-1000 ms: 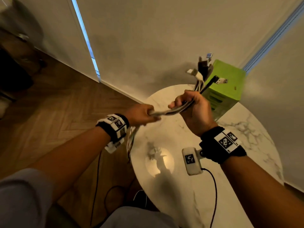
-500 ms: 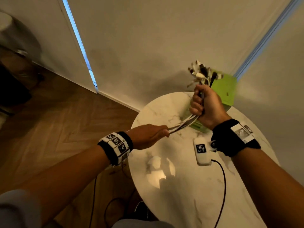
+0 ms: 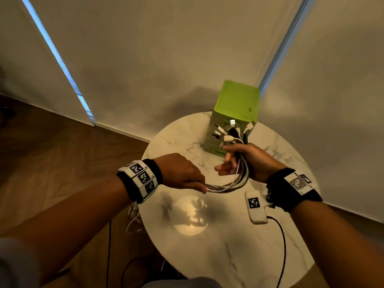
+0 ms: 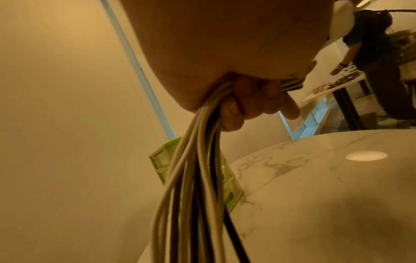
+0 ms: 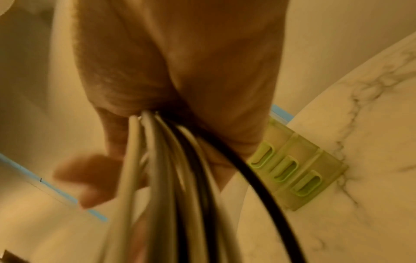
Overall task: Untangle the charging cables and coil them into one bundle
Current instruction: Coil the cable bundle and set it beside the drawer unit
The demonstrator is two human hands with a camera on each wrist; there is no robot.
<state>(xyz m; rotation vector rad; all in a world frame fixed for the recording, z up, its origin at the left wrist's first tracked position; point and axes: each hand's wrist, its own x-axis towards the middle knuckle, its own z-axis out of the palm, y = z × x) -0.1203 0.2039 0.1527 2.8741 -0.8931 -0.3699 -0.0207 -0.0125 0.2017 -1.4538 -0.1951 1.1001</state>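
A round white marble-patterned table (image 3: 218,254) is seen from above, set close to a pale wall. A green plastic box (image 3: 236,109) stands upright on the far part of the tabletop. A bright round patch of reflected light is seen on the glossy surface. A herringbone wooden floor (image 3: 62,146) lies beneath the table.
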